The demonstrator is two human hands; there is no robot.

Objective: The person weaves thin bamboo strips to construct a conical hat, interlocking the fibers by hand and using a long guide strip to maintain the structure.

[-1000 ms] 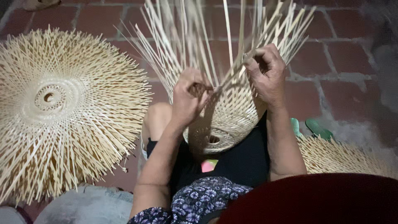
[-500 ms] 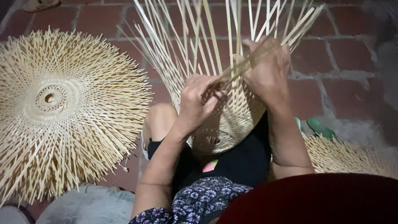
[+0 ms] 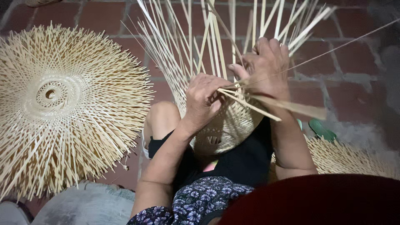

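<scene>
A: Head view first. What has changed since a second ago?

B: The right hand (image 3: 266, 68) has climbed from the woven rim up among the loose upright strips (image 3: 216, 37), and the left hand (image 3: 204, 102) has closed in beside it. A flat bamboo strip (image 3: 287, 106) that earlier lay tucked near the weave now sticks out sideways to the right, blurred with motion. By the look of it, one strand is being drawn across the stakes, so the wall of the basket gains another pass.

A: Where does the half-woven basket (image 3: 227, 131) sit?

B: On the person's lap, between the knees, its woven bottom facing the camera and its stakes fanning toward the top edge of the brick floor (image 3: 354, 71).

A: And the hands themselves?

B: The left hand is curled tight, fingers folded over the near ends of a few strips, pinching them against the weave. The right hand is half closed, thumb and fingers gripping the strip and some stakes together; a thin strand (image 3: 333, 50) runs off from it toward the upper right corner.

A: Anything else about?

B: A finished round woven disc (image 3: 62, 108) lies flat at the left edge of the floor, well apart from the hands. Another woven piece (image 3: 350, 158) shows by the right elbow, with a green sandal (image 3: 323, 130) just beside it.
</scene>
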